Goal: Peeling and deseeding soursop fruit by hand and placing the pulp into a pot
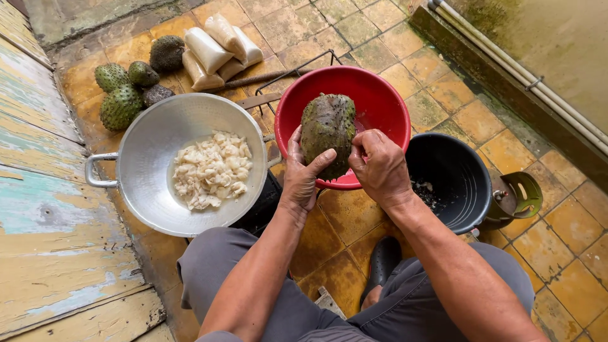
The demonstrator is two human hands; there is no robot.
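Your left hand (300, 174) and right hand (379, 166) both grip the green fruit (327, 130) over the red bowl (380, 95); metal pan (152, 136) of white pulp (212, 170) sits left; black bucket (453, 171) right.

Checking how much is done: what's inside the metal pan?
The pan holds a pile of white fruit pulp, off centre towards the hands. The pan's floor beneath the pile is covered.

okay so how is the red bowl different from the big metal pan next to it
The red bowl is red and looks like plastic; the metal pan is silvery and has a loop handle. The pan holds white fruit pulp; the bowl sits behind the green spiky fruit gripped by the left hand and right hand. The pan looks wider. Both are round and open.
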